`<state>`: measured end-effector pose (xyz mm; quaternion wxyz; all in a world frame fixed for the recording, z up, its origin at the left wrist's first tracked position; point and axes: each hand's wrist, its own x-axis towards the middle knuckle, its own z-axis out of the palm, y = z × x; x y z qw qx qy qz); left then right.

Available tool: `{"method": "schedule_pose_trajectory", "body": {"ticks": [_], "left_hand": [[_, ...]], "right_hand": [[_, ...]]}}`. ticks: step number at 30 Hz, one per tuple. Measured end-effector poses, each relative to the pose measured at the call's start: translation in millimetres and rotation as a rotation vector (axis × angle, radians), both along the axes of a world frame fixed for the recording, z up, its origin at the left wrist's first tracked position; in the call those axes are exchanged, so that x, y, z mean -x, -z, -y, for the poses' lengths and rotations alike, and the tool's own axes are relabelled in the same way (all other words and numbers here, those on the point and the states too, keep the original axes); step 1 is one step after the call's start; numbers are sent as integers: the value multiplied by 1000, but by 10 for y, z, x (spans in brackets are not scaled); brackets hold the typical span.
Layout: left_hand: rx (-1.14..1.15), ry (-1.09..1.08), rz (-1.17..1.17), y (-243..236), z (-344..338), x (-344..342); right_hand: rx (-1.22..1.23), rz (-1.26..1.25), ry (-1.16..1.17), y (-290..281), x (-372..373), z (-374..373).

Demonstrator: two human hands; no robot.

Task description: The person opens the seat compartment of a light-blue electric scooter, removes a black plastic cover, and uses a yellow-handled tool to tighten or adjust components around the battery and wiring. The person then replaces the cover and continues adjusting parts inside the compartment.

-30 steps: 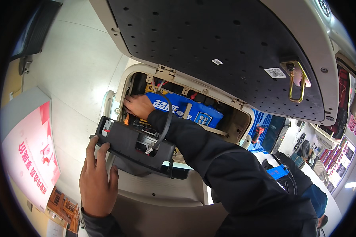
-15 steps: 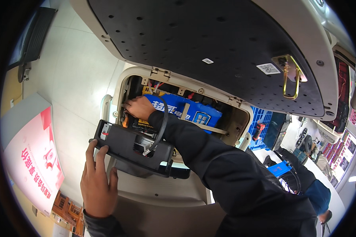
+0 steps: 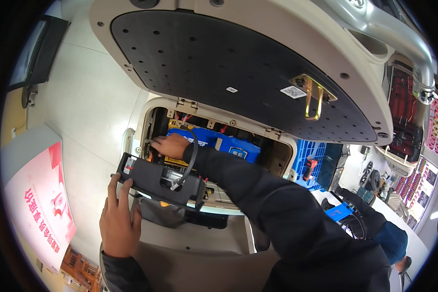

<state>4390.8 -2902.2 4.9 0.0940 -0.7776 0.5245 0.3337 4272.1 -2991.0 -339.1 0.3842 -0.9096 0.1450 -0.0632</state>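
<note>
My left hand (image 3: 119, 225) has its fingers stretched out, the tips resting on the left end of a black plastic tray (image 3: 146, 175). The tray lies tilted across the near rim of an opened vehicle compartment (image 3: 288, 152). From the tray's cut-out a grey cable (image 3: 195, 148) with a metal connector arches up into the compartment. My right hand (image 3: 171, 146) reaches inside at the left end, fingers closed together near the side wall; what they pinch is hidden. Beside it sit blue-wrapped batteries (image 3: 250, 151), partly covered by my right forearm.
Over the compartment stands a raised black-lined lid (image 3: 219, 63) with a brass-coloured latch loop (image 3: 314, 102). A dark bag (image 3: 163, 214) hangs below the tray. At the right are a blue crate (image 3: 301, 158), a red power tool (image 3: 310, 168) and another person (image 3: 392, 238).
The lid and compartment appear shifted left in the view. My right hand stays at the left end of the compartment, its fingers drawn closer together. My left hand stays at the tray's edge.
</note>
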Motion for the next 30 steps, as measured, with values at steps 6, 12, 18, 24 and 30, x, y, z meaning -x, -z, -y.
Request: {"method": "schedule_pose_trajectory", "body": {"ticks": [6,12,18,24,30], "left_hand": [[124,45,2,51,-79,-25],[210,98,58,209,-61,15],[386,281,159,564,161,240],[405,303,113,803,480,597],[471,149,110,1067,409,815]], "right_hand": [[-112,-327,128,-781,1977,315],[51,-1092,33,-1043,3339,31],[355,-1212,-328,112,3718,-1034],[503,-1304,-177,555,3799,-1312],[440,-1230,-425,494,3829,-1265]]}}
